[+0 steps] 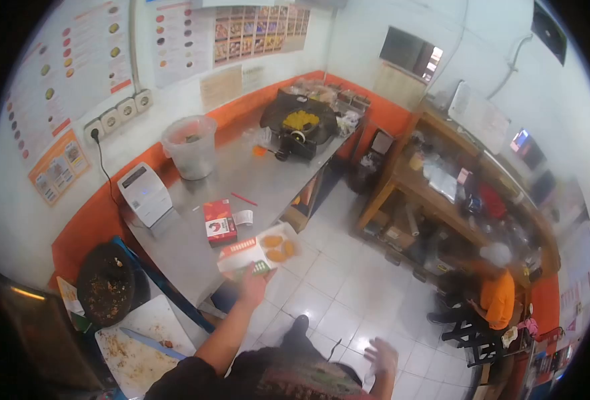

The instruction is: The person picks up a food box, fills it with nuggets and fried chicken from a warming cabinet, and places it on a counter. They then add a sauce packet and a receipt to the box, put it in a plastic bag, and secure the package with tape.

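My left hand (253,285) is closed on the near side of an open paper food box (245,255), white with red and green print. Several round golden-brown fried pieces (278,248) lie in its far end. The box is held above the floor beside the steel table (225,160). Low in front of my body, my right hand (381,359) is slightly blurred, with its fingers apart and nothing in it. A shut red box (220,223) rests on the table just beyond the held one, with a paper receipt (243,218) beside it.
On the table stand a white printer (145,193), a plastic bucket (189,150) and a black tray with yellow food (300,121). At left are a cutting board (138,343) with a knife (151,343) and a dark pan (105,283). A person in orange (496,297) sits at right.
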Demonstrator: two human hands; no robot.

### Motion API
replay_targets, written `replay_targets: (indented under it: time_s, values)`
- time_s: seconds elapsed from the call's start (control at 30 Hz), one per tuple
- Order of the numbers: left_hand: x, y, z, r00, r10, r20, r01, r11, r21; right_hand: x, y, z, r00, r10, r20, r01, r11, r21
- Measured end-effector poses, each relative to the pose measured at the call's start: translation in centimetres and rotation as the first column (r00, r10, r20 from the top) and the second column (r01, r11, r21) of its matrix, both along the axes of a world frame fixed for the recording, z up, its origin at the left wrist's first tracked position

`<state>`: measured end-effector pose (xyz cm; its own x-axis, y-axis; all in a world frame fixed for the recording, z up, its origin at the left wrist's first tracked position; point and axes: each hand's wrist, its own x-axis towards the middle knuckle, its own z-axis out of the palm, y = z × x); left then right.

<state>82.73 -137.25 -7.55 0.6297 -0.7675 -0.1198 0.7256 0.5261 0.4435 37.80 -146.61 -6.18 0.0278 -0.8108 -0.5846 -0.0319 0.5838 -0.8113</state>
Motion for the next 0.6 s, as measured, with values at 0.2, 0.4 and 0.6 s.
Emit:
replay_targets:
  time_s: [0.2,0.4,0.6]
  values:
    - [7.7,-11.5,-4.9,0.971,0.132,0.198,-0.147,0.987,0.064,12.3,-18.9,6.4,0.970,0.242,0.009,-0.240,0.965,-0.106]
    - [13.8,-18.1,-12.6,0.824,0.147,0.547,-0.284,0.943,0.175,26.7,-32.2,8.6,0.773,0.632,0.049,-0.620,0.770,-0.147]
    - [16.6,-27.8,-5.2,0.871,0.464,-0.161,-0.397,0.859,0.324,38.6,-42.4,5.2,0.626,0.777,0.064,-0.774,0.629,-0.072]
